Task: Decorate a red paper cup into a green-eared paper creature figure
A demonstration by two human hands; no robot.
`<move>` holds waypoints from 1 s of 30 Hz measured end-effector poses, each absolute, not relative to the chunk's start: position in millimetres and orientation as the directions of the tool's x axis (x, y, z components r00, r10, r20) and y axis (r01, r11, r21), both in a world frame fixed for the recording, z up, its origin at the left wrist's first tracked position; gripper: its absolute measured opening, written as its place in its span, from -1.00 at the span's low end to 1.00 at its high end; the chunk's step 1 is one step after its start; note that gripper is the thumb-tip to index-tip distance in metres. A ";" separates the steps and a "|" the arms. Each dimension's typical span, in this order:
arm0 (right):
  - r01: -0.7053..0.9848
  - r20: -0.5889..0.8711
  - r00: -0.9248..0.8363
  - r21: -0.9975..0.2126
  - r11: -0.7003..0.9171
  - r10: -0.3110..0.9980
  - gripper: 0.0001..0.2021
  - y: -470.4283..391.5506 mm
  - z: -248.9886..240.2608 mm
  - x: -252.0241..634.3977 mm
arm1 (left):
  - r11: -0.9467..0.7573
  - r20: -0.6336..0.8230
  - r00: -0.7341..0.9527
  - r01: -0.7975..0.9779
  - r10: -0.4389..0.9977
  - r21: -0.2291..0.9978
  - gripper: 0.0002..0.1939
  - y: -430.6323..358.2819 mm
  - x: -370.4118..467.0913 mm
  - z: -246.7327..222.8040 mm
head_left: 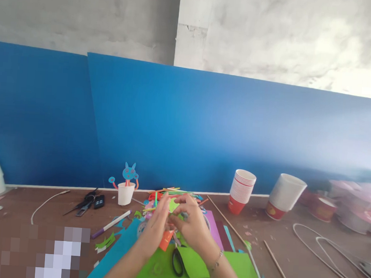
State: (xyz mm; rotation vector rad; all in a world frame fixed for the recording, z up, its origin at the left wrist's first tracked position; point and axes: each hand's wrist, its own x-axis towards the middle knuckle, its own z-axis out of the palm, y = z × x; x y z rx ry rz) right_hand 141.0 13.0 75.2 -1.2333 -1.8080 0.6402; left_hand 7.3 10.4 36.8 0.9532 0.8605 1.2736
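Over the middle of the craft pile my left hand (155,228) is raised with its fingers stretched out together, palm facing right, beside an orange paper piece (166,239). Opposite it, my right hand (190,222) has curled fingers near a light-green paper piece (173,205); what its fingertips hold, if anything, is too small to tell. Black-handled scissors (177,262) lie below the hands on green paper (160,272). Blue paper (113,257) and purple paper (214,230) stick out on either side.
A white cup with a blue cat figure (126,193) stands at the back left, near keys (88,202) and a purple marker (111,224). Stacked paper cups (241,191), another cup stack (285,196), thin sticks (279,268) and a white cable (330,255) are on the right.
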 end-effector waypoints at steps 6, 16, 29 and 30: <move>0.261 0.348 -0.080 -0.897 0.356 0.934 -0.93 23.7 68.8 148.1 | -0.083 0.091 0.075 -0.109 0.993 0.991 -0.79 14.9 8.0 46.4; 0.360 0.365 -0.136 -0.848 0.389 0.921 -0.90 27.9 64.2 148.7 | -0.144 0.144 -0.001 -0.003 0.990 0.990 -0.75 13.4 7.9 50.5; 0.244 0.367 -0.051 -0.897 0.368 0.929 -0.88 25.4 72.1 147.2 | -0.020 0.023 0.032 -0.108 0.999 0.994 -0.68 11.9 5.0 47.9; 0.252 0.355 -0.044 -0.901 0.354 0.934 -0.85 25.7 72.6 147.3 | -0.007 0.012 0.039 -0.125 0.999 0.992 -0.68 11.5 4.7 48.6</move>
